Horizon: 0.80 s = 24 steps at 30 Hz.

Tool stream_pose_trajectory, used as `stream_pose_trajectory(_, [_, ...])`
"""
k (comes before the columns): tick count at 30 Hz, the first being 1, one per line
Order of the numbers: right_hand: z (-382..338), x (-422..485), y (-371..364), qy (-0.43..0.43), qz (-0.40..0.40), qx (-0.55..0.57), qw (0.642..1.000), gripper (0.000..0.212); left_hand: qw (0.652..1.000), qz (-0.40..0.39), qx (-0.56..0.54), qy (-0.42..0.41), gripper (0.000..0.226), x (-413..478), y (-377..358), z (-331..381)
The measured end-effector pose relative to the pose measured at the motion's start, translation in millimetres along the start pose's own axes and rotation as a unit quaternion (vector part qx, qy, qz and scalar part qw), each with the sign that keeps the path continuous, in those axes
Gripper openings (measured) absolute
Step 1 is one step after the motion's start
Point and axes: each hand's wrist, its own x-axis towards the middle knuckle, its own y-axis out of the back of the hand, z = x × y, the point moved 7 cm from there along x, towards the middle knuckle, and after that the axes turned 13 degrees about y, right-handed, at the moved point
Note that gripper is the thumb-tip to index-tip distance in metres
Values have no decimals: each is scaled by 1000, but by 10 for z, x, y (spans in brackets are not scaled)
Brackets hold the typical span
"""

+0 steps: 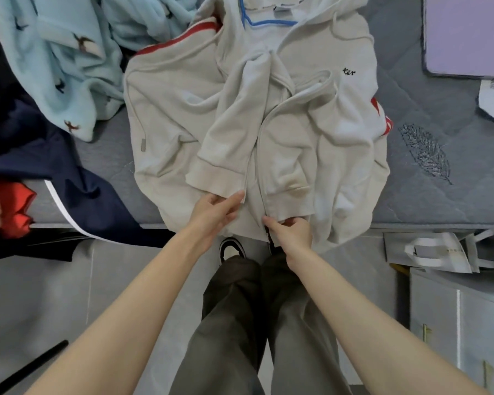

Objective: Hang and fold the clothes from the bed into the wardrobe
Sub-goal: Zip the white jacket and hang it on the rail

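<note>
A cream zip-up hoodie (169, 115) lies front-up on the grey bed (428, 115), its hem hanging over the near edge. A blue hanger (265, 22) sits inside its neck at the top. Both sleeves are folded in across the chest. My left hand (216, 210) pinches the left front panel at the hem beside the zipper. My right hand (291, 232) grips the right side of the hem at the zipper's bottom end. A red-and-white garment shows under the hoodie at the upper left and the right.
A light blue fleece garment (69, 58) lies crumpled at the upper left, a navy garment (77, 189) with a white stripe and a red cloth (12, 206) at the left. A purple item (468, 32) sits at the upper right. A paper bag (434, 252) and a white cabinet (454, 323) stand right of my legs.
</note>
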Motion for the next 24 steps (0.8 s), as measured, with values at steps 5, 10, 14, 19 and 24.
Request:
stream_pose_trajectory(5, [-105, -8, 91, 98, -39, -54, 993, 20, 1000, 20, -9, 1, 25, 70, -121, 24])
stream_pose_trajectory(10, [-244, -138, 167, 95, -160, 98, 978, 11, 998, -13, -45, -40, 18, -64, -255, 161])
stream_pose_trajectory(14, [-316, -259, 180, 31, -190, 269, 944, 26, 994, -97, -45, -28, 12, -194, -447, 190])
stream_pose_trajectory(19, [-519, -234, 27, 20, -226, 350, 909, 28, 994, -104, -24, -15, 9, -258, -502, 114])
stream_pose_trajectory(24, [-544, -207, -65, 26, -230, 360, 904, 24, 998, -66, 2, -12, 12, -231, -421, 76])
